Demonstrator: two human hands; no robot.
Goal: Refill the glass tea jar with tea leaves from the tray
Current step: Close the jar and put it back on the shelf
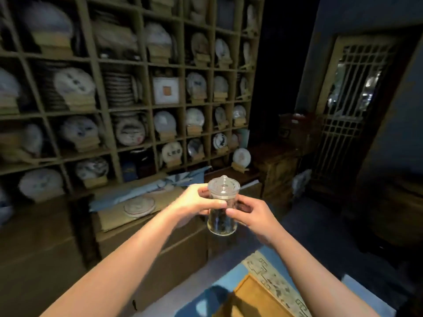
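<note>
Up in the air, out in front of the person, sits the glass jar (221,209), held between both hands. The left hand (198,202) wraps around its left side, with the thumb pressed on the front. The right hand (248,212) grips the right side with its fingertips.

The lid (223,185) is on top of the jar. Some dark bits show inside the jar, maybe a little tea, but it looks mostly empty. So I think the job has hardly begun. The lid must come off, and the tea leaves must go in.

Near the bottom right is a bench with a blue cloth (229,284) and a wooden tray (258,298). I cannot see tea leaves on it from here; the picture cuts it off.

Far behind, tall shelves (146,106) hold many round wrapped cakes on little stands. Below them, cardboard boxes (142,216) sit with one more round cake (139,205) on top. Nothing blocks the way from the jar down to the tray. The room is dim and a bit blurry.
</note>
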